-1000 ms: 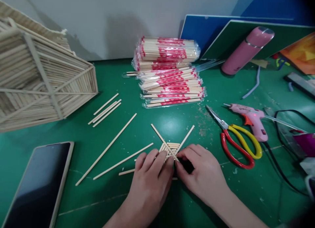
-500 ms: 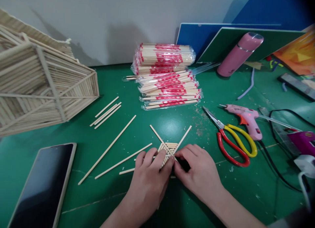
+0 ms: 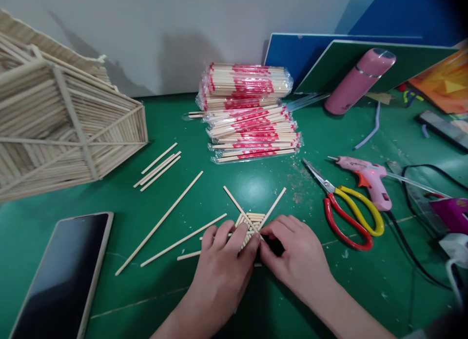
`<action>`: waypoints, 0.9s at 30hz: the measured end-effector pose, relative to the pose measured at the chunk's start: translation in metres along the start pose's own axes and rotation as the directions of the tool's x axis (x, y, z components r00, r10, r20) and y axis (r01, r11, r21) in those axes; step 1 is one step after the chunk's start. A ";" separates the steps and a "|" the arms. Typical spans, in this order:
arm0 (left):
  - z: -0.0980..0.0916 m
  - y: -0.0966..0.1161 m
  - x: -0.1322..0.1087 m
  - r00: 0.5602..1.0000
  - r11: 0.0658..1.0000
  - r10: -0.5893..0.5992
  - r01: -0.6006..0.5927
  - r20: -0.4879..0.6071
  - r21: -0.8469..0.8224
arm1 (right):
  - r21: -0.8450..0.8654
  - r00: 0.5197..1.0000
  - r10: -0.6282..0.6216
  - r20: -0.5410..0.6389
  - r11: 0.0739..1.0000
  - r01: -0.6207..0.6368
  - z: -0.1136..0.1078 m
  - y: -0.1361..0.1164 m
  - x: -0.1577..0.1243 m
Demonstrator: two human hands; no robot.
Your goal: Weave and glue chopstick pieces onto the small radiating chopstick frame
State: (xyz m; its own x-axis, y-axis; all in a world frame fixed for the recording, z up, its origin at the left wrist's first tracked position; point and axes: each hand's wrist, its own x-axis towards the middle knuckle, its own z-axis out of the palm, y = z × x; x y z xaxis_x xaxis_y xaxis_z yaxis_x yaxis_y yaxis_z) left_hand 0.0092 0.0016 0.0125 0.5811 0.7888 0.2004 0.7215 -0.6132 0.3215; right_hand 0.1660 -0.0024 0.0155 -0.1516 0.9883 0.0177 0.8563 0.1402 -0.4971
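My left hand [image 3: 225,253] is curled over a small panel of short wooden sticks [image 3: 255,217], its thumb and finger pressed at the point where two longer sticks cross. From the right, my right hand [image 3: 294,251] pinches at that same crossing. One crossing stick [image 3: 234,200] slants up to the left and the other stick [image 3: 274,207] up to the right. The fingers hide most of the panel and the joint. Just left of my left hand, loose sticks [image 3: 183,240] lie on the green table, some reaching under the fingers.
Plastic-wrapped chopsticks [image 3: 252,119] are piled at the back. Right of my hands lie scissors [image 3: 336,195] and a pink glue gun [image 3: 369,175] with its cord, a pink bottle [image 3: 360,83] behind. At left are a phone [image 3: 62,275] and a large stick-built structure [image 3: 73,129].
Both hands keep their grip at the crossing with almost no movement. The whole view has shifted very slightly.
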 end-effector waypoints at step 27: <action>0.003 -0.001 -0.005 0.998 0.992 -0.052 0.049 -0.023 -0.120 | 0.025 1.000 0.002 -0.018 1.000 -0.002 0.001 0.000 -0.004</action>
State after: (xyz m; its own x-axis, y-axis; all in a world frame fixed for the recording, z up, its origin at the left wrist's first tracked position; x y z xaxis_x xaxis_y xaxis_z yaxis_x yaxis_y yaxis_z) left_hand 0.0071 -0.0021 0.0083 0.5341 0.8202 0.2049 0.6983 -0.5646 0.4399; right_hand 0.1659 -0.0066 0.0145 -0.1410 0.9895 0.0319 0.8439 0.1370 -0.5187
